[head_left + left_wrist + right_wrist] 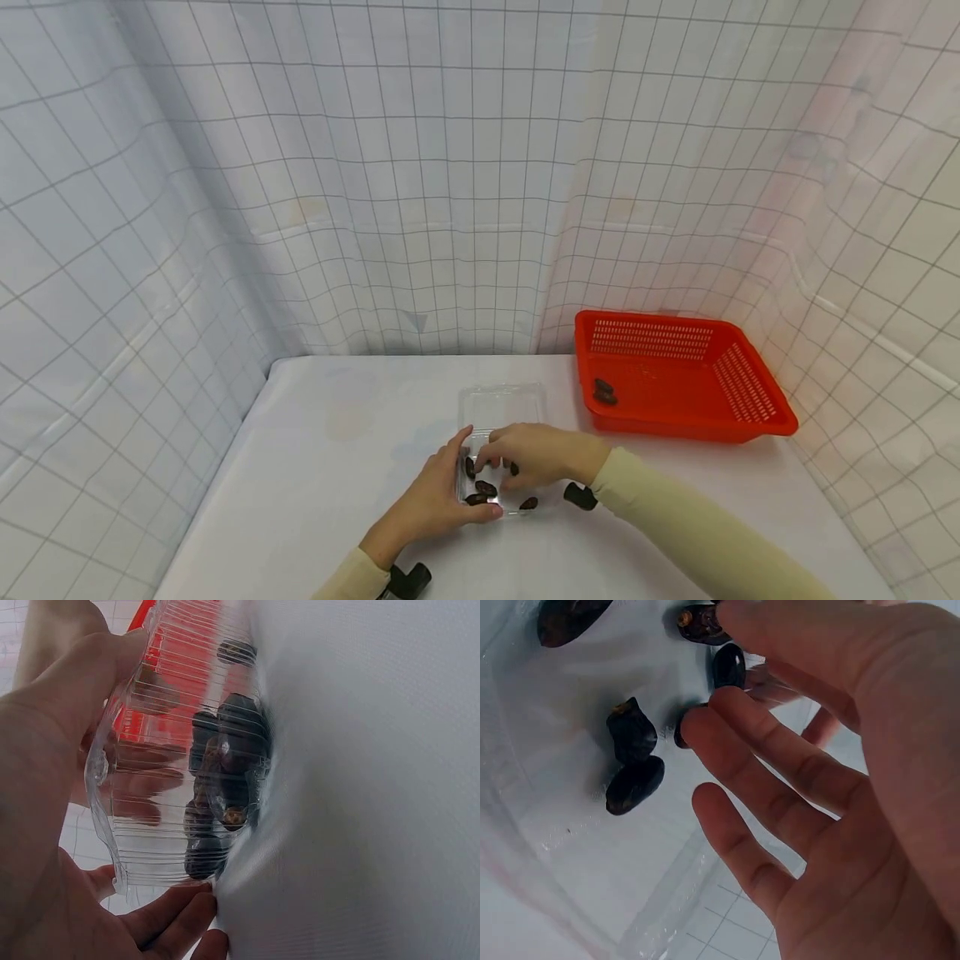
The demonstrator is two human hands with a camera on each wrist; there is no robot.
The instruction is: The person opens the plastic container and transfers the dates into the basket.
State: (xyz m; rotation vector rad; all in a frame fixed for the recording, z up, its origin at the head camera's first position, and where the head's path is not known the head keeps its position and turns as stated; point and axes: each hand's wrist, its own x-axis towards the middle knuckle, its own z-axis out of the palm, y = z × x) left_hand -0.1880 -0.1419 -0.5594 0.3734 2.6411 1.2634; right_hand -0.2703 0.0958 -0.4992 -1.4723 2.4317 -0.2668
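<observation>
A clear plastic clamshell box stands on the white table, its lid laid back at the far side. Several dark, wrinkled dates lie spread over its floor. My left hand grips the box from the left, thumb along the near edge and fingers up the left side. Inside the box, my right hand reaches down from the right among the dates. In the right wrist view its fingers are loosely extended, and the thumb tip overlaps one date; whether it presses that date is hard to see.
A red slotted plastic basket stands at the back right, with a few dates in its left corner. White gridded curtains enclose the table at the back and both sides.
</observation>
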